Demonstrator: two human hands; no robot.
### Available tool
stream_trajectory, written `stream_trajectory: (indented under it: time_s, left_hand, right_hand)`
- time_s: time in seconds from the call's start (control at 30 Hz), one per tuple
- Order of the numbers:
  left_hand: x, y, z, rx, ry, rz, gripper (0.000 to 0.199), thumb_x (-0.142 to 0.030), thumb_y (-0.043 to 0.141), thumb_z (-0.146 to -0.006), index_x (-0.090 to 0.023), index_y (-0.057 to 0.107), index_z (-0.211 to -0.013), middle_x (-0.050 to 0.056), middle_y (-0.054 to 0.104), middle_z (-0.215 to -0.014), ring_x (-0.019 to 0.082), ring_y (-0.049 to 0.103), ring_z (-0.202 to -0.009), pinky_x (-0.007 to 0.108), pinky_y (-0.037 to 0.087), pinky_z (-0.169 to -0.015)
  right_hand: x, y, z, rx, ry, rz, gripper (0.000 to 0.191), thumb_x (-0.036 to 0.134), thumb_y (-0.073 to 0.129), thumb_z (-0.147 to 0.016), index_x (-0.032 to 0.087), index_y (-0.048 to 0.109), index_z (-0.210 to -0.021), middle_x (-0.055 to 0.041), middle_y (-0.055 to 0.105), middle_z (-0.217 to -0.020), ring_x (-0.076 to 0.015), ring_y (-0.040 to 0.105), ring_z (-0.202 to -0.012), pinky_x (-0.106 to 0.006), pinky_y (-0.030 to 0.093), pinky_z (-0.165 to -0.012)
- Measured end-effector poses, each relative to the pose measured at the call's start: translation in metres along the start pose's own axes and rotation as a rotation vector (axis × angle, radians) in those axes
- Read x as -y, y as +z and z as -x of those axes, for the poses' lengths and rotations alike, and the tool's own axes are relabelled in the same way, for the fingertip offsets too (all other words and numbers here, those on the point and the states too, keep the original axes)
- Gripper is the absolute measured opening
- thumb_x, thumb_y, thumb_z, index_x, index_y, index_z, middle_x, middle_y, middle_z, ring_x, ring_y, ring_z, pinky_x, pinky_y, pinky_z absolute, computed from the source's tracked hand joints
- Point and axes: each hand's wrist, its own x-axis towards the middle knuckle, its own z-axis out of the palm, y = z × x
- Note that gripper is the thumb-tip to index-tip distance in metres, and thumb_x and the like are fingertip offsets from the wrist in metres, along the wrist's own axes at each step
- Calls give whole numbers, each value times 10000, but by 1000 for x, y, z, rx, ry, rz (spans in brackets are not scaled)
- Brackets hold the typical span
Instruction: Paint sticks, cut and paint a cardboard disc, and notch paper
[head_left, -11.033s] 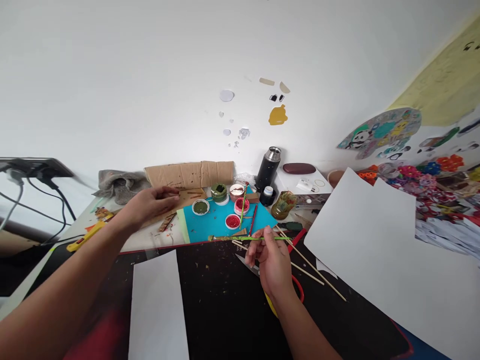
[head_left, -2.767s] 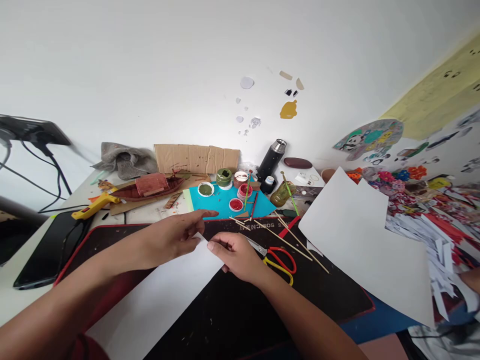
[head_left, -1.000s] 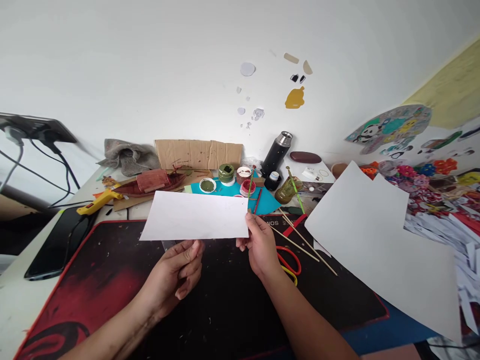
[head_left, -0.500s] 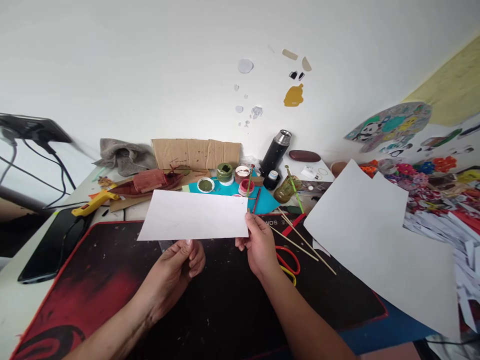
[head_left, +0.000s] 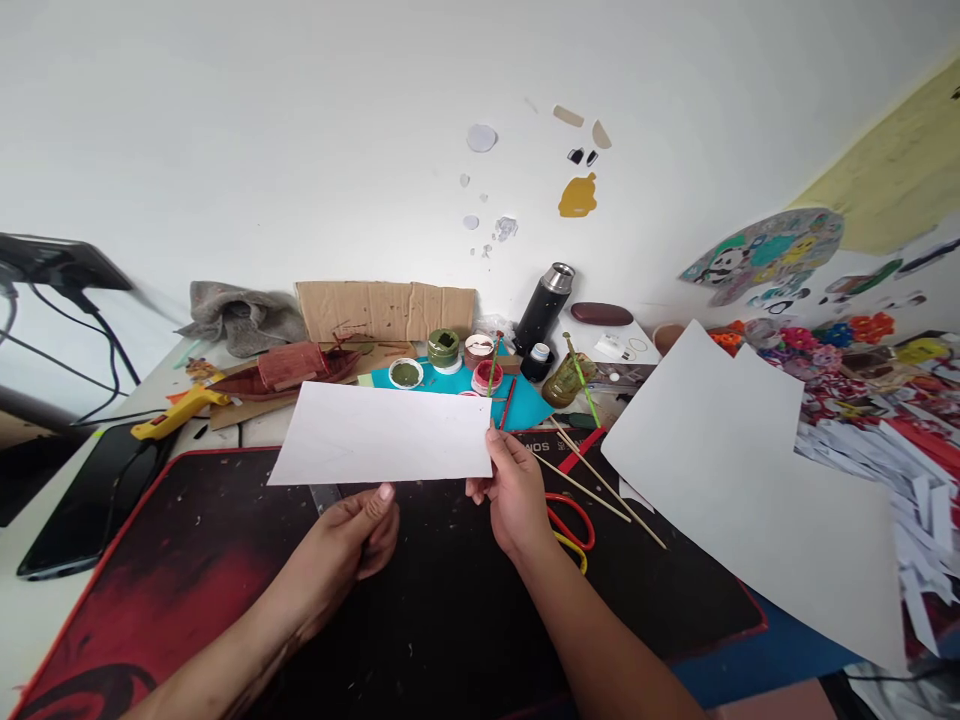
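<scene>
A white strip of paper [head_left: 382, 435] is held up above the black mat, roughly level. My right hand [head_left: 516, 485] pinches its right end, thumb on top and fingers underneath. Just below the lower edge, my left hand [head_left: 356, 530] is closed, fingers curled and thumb laid along them; no object shows in it. A grey ruler-like strip [head_left: 325, 498] shows on the mat behind the left hand, mostly hidden. Scissors with red and yellow handles [head_left: 574, 522] lie beside my right wrist, their blades out of sight.
Thin wooden sticks [head_left: 611, 485] and large white sheets [head_left: 735, 490] lie on the right. Behind are open paint jars [head_left: 444, 348], a black flask [head_left: 544, 308] and a jar with a brush [head_left: 566, 383]. A red model boat [head_left: 289, 368], yellow glue gun [head_left: 176, 410] and phone [head_left: 82, 500] sit left.
My left hand has moved slightly down and left, away from the paper's lower edge. The right hand still grips the paper, and the whole view has shifted a little.
</scene>
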Motion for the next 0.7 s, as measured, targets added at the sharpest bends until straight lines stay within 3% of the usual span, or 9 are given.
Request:
stream_trajectory:
  time_s: [0.07,0.1,0.17,0.2,0.33,0.53,0.7]
  left_hand:
    - [-4,3,3,35,-17,-25,436,-476,1026,-714,-183,753,-887,62,717,-863,188,674,-699,279,521,-594]
    - [-7,4,5,45,-29,-15,505,-426,1055,-675,-204,791,-1044,119,773,-1106,255,750,-879,331,601,-709]
    - [-10,6,6,34,-41,45,628,-408,1070,-650,-236,801,-1191,172,711,-1445,352,756,-1132,425,651,-871]
    - [-12,7,5,10,-34,86,612,-426,1064,-662,-230,809,-1182,177,705,-1466,364,745,-1170,434,656,-891]
    - [-15,7,0,-83,-31,255,443,-398,1038,-708,-175,828,-1029,150,805,-1183,323,729,-1135,389,671,-865]
    - [-20,5,-5,-164,51,401,314,-187,966,-747,-196,799,-1013,103,819,-1089,280,741,-1026,332,656,-753]
    - [-32,-27,-10,-20,168,348,374,-292,1057,-624,-200,731,-782,62,743,-876,244,710,-886,317,638,-777]
  right_hand:
    - [0,0,0,-1,-12,9,509,648,907,-808,180,707,-810,41,617,-537,-116,548,-393,-207,380,-369]
    - [0,0,0,-2,-20,17,510,651,904,-812,180,709,-813,41,617,-540,-116,550,-394,-206,382,-369]
    - [0,0,1,-1,-40,36,510,659,891,-828,181,711,-826,38,624,-550,-119,560,-396,-205,386,-372]
    - [0,0,1,2,-51,45,510,664,882,-839,182,714,-839,38,627,-555,-120,563,-394,-206,388,-372]
    - [2,1,8,50,-110,90,504,682,836,-894,195,710,-880,32,647,-578,-124,565,-387,-215,397,-380]
    - [12,6,29,234,-190,276,483,659,736,-999,182,764,-927,-10,691,-604,-136,594,-438,-231,434,-438]
    - [14,3,40,421,-238,365,382,571,758,-1003,202,836,-1062,-49,777,-769,-170,710,-530,-248,459,-475]
